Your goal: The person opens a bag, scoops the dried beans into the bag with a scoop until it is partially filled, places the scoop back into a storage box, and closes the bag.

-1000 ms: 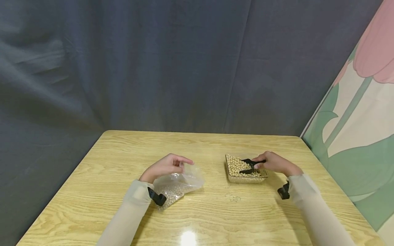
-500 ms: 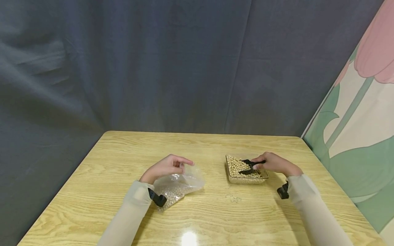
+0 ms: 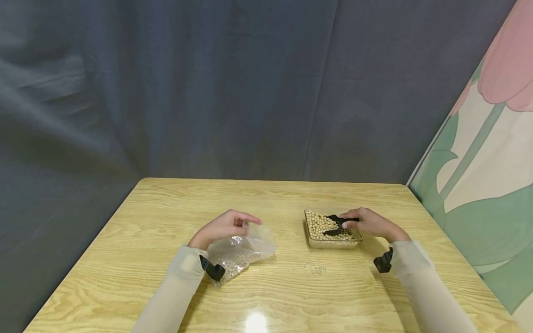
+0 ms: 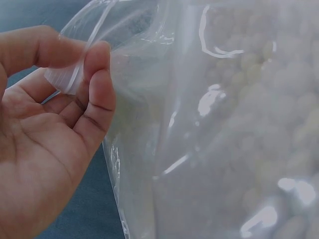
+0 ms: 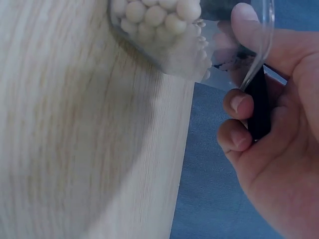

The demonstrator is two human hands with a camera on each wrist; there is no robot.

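Note:
On the left of the table, my left hand pinches the zip edge of a clear plastic zip bag between thumb and fingers. The bag slumps on the tabletop, with pale round beans in its lower part. To the right stands a clear rectangular container filled with similar beans. My right hand reaches over its right side and grips the handle of a black scoop. The scoop's head lies among the beans, partly buried.
A light wood-grain table carries everything. Behind it hangs a dark blue curtain, and a flower-patterned panel rises along the right side. Faint marks show on the tabletop in front of the container.
My right hand has lowered very slightly with the scoop among the beans. The left hand, bag and container have not visibly moved.

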